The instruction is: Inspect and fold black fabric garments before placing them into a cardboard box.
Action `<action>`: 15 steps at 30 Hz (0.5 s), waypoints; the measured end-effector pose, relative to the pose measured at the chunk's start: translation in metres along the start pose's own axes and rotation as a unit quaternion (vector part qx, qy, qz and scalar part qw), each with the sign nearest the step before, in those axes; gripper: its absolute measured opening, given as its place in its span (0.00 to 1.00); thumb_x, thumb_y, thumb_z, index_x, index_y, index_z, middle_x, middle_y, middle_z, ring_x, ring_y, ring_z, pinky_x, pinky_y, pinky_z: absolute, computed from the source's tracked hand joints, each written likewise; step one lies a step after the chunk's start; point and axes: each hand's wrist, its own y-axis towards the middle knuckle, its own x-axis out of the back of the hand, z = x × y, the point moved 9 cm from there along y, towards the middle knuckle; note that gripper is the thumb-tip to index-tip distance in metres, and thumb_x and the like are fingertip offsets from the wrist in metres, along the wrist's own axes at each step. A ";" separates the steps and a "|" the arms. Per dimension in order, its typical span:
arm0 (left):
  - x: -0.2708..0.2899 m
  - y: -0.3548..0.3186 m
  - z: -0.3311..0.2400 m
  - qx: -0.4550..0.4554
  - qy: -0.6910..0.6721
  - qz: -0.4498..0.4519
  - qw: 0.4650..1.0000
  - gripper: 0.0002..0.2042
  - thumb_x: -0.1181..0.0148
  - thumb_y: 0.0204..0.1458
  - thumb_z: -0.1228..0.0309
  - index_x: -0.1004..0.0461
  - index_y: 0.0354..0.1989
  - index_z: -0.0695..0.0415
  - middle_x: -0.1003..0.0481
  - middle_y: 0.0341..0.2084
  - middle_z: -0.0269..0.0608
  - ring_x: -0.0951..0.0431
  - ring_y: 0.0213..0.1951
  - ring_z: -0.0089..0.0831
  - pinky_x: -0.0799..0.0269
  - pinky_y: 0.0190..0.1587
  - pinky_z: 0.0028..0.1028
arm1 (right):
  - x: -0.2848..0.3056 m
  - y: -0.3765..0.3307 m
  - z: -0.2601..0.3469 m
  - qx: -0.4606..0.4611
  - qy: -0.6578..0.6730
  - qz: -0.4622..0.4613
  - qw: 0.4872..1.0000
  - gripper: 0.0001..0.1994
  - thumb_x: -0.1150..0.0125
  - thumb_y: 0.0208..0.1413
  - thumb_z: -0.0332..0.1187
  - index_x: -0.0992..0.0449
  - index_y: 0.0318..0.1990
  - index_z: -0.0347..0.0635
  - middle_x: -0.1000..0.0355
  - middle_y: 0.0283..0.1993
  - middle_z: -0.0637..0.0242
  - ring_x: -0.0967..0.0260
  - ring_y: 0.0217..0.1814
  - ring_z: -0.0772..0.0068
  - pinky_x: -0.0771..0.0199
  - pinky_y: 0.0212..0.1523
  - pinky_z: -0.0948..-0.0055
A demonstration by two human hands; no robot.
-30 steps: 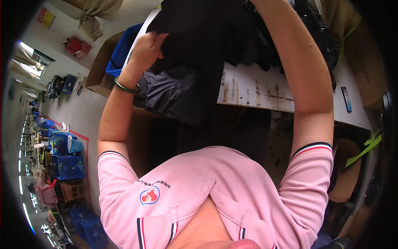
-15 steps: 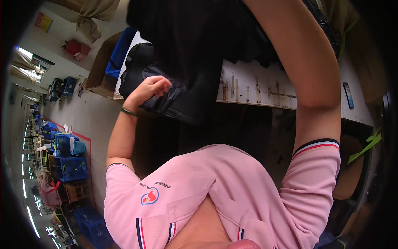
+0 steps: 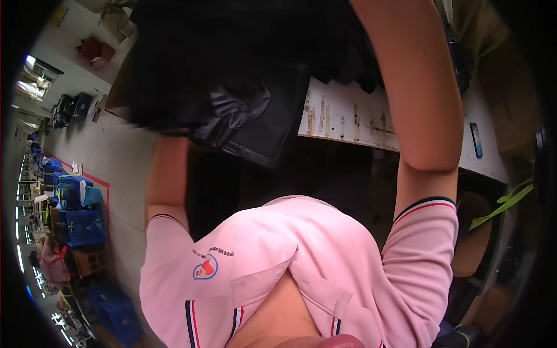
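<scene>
A large mass of black fabric [image 3: 232, 40] spreads across the top of the view over the work table [image 3: 333, 113]. Its near part includes a shiny, creased black panel [image 3: 241, 104] hanging past the table's front edge. My left forearm [image 3: 167, 171] rises to the fabric's lower left edge, and the cloth covers my left hand, so its fingers do not show. Stretched up over the right side of the fabric, my right arm [image 3: 415, 75] runs out of the top of the picture, with the hand beyond the edge.
A dark phone [image 3: 476, 139] lies on the table's right side. Strips of tape mark the table front. A bright green strip [image 3: 505, 204] hangs at the far right. On the floor to the left stand blue crates [image 3: 84, 226] beside a red floor line [image 3: 109, 214].
My left hand was visible with curled fingers against the black panel; now fabric hides it. The black fabric has shifted left and now covers the blue bin.
</scene>
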 end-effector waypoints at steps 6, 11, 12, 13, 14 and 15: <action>0.070 -0.078 -0.173 -0.029 0.628 -0.418 0.656 0.25 0.34 0.51 0.63 0.32 0.53 0.63 0.24 0.45 0.44 0.22 0.43 0.33 0.26 0.49 0.32 | 0.118 -0.231 -0.146 -0.289 -0.242 -0.262 0.888 0.22 0.37 0.53 0.28 0.35 0.54 0.32 0.24 0.31 0.66 0.29 0.25 0.84 0.34 0.20 0.84; 0.157 -0.084 -0.139 0.074 0.863 -0.379 0.328 0.42 0.27 0.38 0.50 0.38 0.60 0.59 0.29 0.51 0.54 0.29 0.54 0.48 0.35 0.57 0.42 | 0.140 -0.370 -0.250 -0.468 -0.348 -0.376 0.720 0.32 0.29 0.48 0.40 0.38 0.55 0.31 0.29 0.43 0.56 0.28 0.30 0.72 0.28 0.21 0.77; 0.156 -0.073 -0.128 0.076 0.859 -0.381 0.333 0.42 0.27 0.38 0.50 0.38 0.60 0.59 0.29 0.51 0.54 0.29 0.54 0.48 0.35 0.57 0.42 | 0.143 -0.375 -0.245 -0.482 -0.331 -0.384 0.715 0.35 0.29 0.47 0.43 0.39 0.55 0.30 0.31 0.47 0.55 0.27 0.37 0.69 0.26 0.24 0.74; 0.155 -0.069 -0.125 0.100 0.855 -0.424 0.282 0.45 0.27 0.35 0.47 0.40 0.62 0.56 0.33 0.55 0.55 0.34 0.57 0.52 0.39 0.59 0.44 | 0.151 -0.382 -0.246 -0.463 -0.296 -0.411 0.727 0.37 0.28 0.46 0.42 0.41 0.58 0.33 0.33 0.51 0.53 0.28 0.43 0.62 0.21 0.32 0.70; 0.151 -0.073 -0.124 0.128 0.845 -0.467 0.227 0.49 0.27 0.32 0.44 0.42 0.63 0.54 0.37 0.59 0.57 0.38 0.60 0.55 0.42 0.62 0.47 | 0.151 -0.379 -0.248 -0.468 -0.257 -0.406 0.741 0.38 0.27 0.46 0.43 0.41 0.59 0.33 0.32 0.51 0.53 0.28 0.45 0.62 0.22 0.36 0.69; 0.163 -0.088 -0.133 0.144 0.813 -0.493 0.274 0.56 0.26 0.28 0.40 0.47 0.66 0.51 0.44 0.63 0.57 0.46 0.65 0.57 0.48 0.64 0.50 | 0.147 -0.369 -0.254 -0.478 -0.213 -0.390 0.758 0.38 0.27 0.46 0.43 0.41 0.59 0.33 0.32 0.52 0.54 0.29 0.47 0.62 0.24 0.41 0.69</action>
